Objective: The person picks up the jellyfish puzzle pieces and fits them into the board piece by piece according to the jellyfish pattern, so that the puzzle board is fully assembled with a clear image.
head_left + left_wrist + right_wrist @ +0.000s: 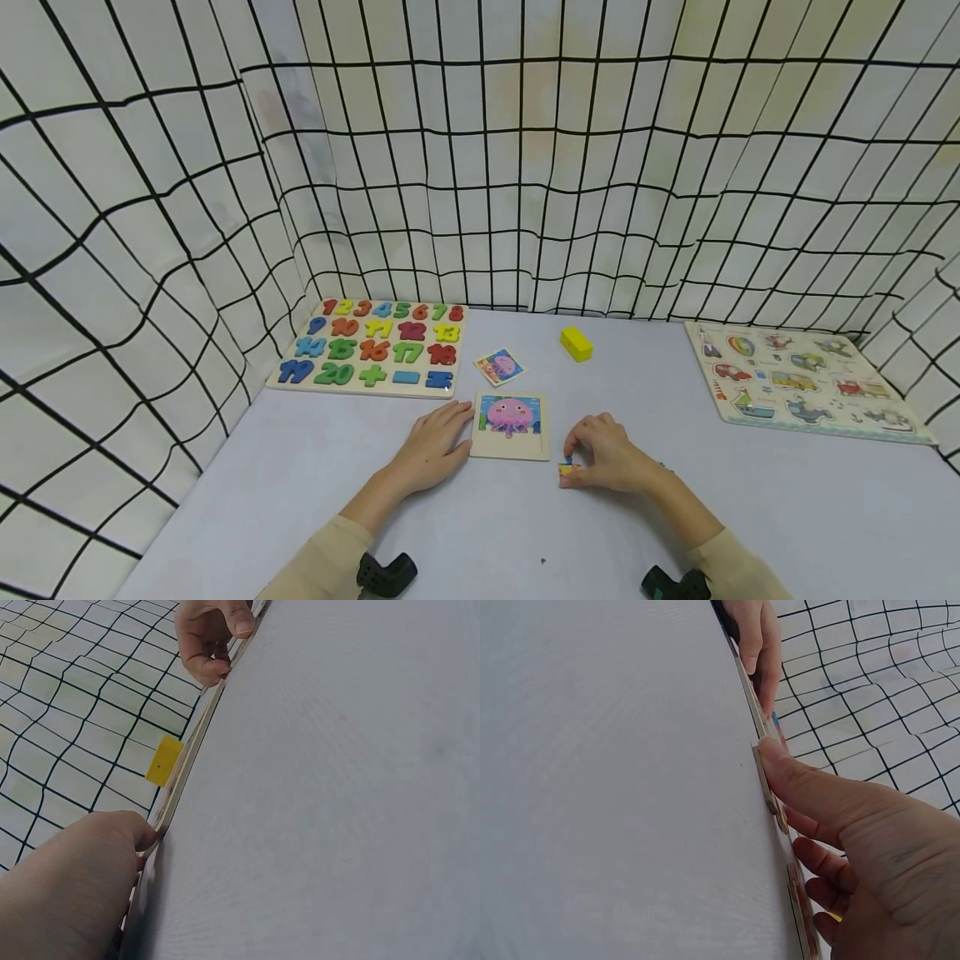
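Note:
A small square wooden puzzle board with a pink octopus picture lies in the middle of the table. My left hand rests flat at its left edge, fingers extended and touching the rim. To the right of the board, my right hand pinches a small colourful puzzle piece between thumb and fingers, low at the table. In the right wrist view the thumb lies on the thin wooden edge of this piece. Behind the board lies a small octopus picture card, turned at an angle.
A yellow block sits behind the puzzle board. At the back left lies a number board with coloured numerals; at the right, a vehicle picture board. Something small peeks out behind the right wrist. Black-gridded netting encloses the white table.

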`<state>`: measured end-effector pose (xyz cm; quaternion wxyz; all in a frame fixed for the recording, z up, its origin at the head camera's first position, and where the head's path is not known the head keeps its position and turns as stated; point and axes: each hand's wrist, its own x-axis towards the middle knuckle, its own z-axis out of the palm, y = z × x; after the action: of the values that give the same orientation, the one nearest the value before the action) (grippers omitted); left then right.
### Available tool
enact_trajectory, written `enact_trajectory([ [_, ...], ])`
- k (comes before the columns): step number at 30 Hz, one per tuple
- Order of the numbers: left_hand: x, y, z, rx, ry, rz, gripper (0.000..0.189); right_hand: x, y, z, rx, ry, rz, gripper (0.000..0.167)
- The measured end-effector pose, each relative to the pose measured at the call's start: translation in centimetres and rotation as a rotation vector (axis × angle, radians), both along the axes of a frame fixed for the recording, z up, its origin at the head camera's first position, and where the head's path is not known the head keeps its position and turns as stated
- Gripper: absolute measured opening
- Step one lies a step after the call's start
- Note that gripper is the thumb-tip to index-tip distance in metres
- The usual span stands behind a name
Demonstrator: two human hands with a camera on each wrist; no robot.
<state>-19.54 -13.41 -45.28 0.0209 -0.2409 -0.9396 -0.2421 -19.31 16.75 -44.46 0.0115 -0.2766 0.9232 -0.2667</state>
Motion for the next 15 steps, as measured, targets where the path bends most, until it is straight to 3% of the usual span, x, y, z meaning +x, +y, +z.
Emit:
enact_trajectory([
  [8,-0.04,-0.02,-0.07,0.0,-0.004,0.004,0.049,0.05,0.21,-0.28,-0.07,0.067,0.036,0.039],
  [15,-0.06,-0.04,-0.13,-0.006,-0.002,0.002,0.049,-0.06,0.17,0.06,-0.197,-0.129,0.058,0.031],
])
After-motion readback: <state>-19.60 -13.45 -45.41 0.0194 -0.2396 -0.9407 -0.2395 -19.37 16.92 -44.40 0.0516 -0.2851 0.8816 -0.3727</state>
